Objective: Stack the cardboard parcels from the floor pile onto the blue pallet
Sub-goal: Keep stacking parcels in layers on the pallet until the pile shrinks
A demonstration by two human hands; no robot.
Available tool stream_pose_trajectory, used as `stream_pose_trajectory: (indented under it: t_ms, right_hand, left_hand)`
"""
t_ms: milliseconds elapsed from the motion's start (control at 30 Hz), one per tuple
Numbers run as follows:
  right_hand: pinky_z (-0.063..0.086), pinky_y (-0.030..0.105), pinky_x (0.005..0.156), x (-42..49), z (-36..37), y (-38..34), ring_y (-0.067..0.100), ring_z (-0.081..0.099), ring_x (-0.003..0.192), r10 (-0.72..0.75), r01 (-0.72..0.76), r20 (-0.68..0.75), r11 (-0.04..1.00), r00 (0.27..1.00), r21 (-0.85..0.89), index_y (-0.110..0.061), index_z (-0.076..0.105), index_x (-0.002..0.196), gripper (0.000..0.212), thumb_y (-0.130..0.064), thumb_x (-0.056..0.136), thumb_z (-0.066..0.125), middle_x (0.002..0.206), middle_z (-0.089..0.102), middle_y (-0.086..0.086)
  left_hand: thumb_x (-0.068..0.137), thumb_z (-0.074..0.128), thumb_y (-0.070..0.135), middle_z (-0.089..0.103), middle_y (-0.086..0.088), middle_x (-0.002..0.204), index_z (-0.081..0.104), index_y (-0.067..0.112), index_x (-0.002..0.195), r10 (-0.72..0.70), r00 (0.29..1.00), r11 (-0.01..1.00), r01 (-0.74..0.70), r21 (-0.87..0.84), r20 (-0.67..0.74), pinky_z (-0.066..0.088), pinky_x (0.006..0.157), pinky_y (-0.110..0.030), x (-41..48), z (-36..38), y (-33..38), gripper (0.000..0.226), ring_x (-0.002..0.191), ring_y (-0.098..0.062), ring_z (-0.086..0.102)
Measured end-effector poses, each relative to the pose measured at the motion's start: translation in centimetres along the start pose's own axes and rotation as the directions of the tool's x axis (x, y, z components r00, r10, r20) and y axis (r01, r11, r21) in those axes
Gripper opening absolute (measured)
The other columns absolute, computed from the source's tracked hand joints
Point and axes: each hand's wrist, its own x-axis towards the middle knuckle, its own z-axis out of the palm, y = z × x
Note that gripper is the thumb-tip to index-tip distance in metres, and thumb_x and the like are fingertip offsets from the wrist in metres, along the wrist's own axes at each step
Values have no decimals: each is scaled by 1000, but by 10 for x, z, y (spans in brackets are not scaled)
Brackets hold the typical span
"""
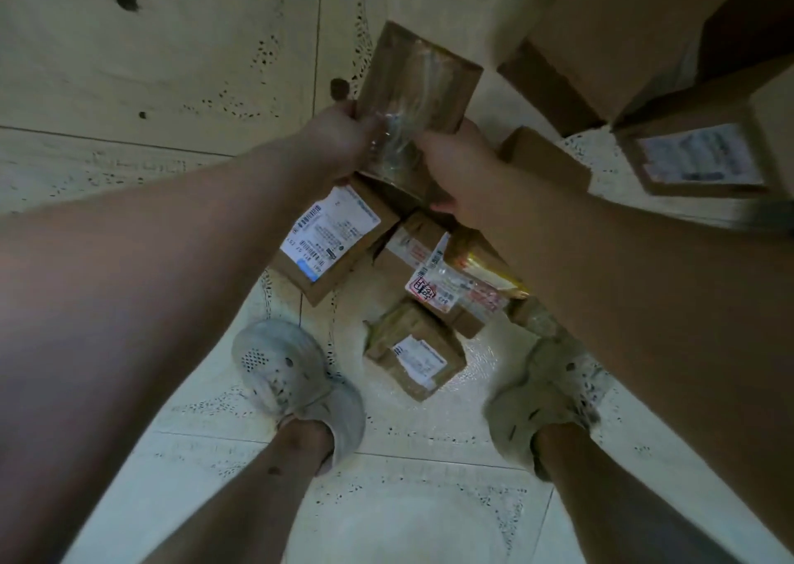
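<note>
1. The left hand (pixel 339 142) grips the near left edge of a tape-wrapped parcel (pixel 423 86), its fingers curled round the edge.
2. The right hand (pixel 455 168) holds the parcel's near right edge, with its fingers wrapped underneath.
3. The parcel sits between both hands, tilted away from the person, over the floor pile. Whether its near end touches the box below cannot be told.
4. Under the hands lies a white-labelled box (pixel 339 241). Just beside it is a red-stamped box (pixel 425 262), with a yellowish packet (pixel 485 262) against that.
5. A small box (pixel 414 348) lies nearer, between the left shoe (pixel 279 365) and the right shoe (pixel 545 387).
6. Large cardboard boxes (pixel 623 39) crowd the upper right, above a blurred-label box (pixel 700 155).
7. Everything rests on the pale tiled floor (pixel 172 69).
</note>
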Motion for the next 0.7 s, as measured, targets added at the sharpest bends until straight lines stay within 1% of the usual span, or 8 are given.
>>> stream_pose_trajectory:
  t_ms: [33,100,233,333,400,533,633,700]
  right_hand:
    - [49,44,89,-1,2,1,25,49,116,-8,7,16,999,1000,32,-24,30,145,57,-37,95,55,138,46,3]
    - [47,46,97,-6,0,0,24,51,116,-61,60,12,997,998,51,-23,33,141,48,-32,98,51,133,50,2]
    - [49,45,96,-45,-20,-14,22,57,107,-130,130,-12,988,991,83,-21,39,134,43,-27,95,56,114,56,-2]
    - [51,34,84,-100,-38,-41,14,58,89,-167,170,-51,984,985,60,-16,45,127,40,-31,93,60,96,56,-7]
    - [51,30,76,-143,-51,-63,12,58,84,-182,187,-67,978,981,87,-15,48,120,36,-30,91,63,91,56,-8]
    - [49,25,61,-242,-77,-105,11,56,71,-220,225,-78,972,972,69,-20,45,107,26,-28,91,64,91,59,-4]
    - [40,8,43,-325,-98,-126,-2,52,58,-262,266,-71,962,962,56,-22,42,116,34,-27,91,65,88,57,-10]
    - [36,5,42,-379,-111,-133,-4,53,64,-319,321,-62,947,946,33,-22,41,134,48,-31,92,63,93,54,-12]
  left_hand:
    - [94,53,35,62,-5,111,47,17,135,10,1000,1000,-10,-14,-3,57,82,-41,-2,1,0,44,94,-21,65]
    - [93,55,21,62,-3,108,51,18,130,57,997,997,-60,-56,-48,58,79,-42,-9,0,3,37,88,-20,66]
    - [93,55,13,58,5,100,52,24,115,126,986,974,-143,-174,-109,56,83,-46,-47,-18,21,24,95,-24,64]
    - [89,62,15,57,1,109,53,24,103,152,978,942,-187,-279,-145,57,80,-48,-94,-41,44,19,99,-29,64]
    - [87,65,13,57,-5,115,53,26,97,176,974,929,-213,-302,-145,56,81,-49,-131,-60,62,20,101,-32,63]
    - [89,62,7,62,-2,97,54,24,89,227,963,905,-264,-334,-148,53,88,-47,-212,-109,104,19,98,-28,62]
    - [91,60,7,64,1,95,56,27,89,279,950,906,-309,-288,-142,55,80,-37,-284,-139,133,20,89,-19,64]
    - [92,58,8,64,1,94,56,28,89,294,945,905,-324,-276,-145,53,66,-29,-331,-153,149,20,83,-17,64]
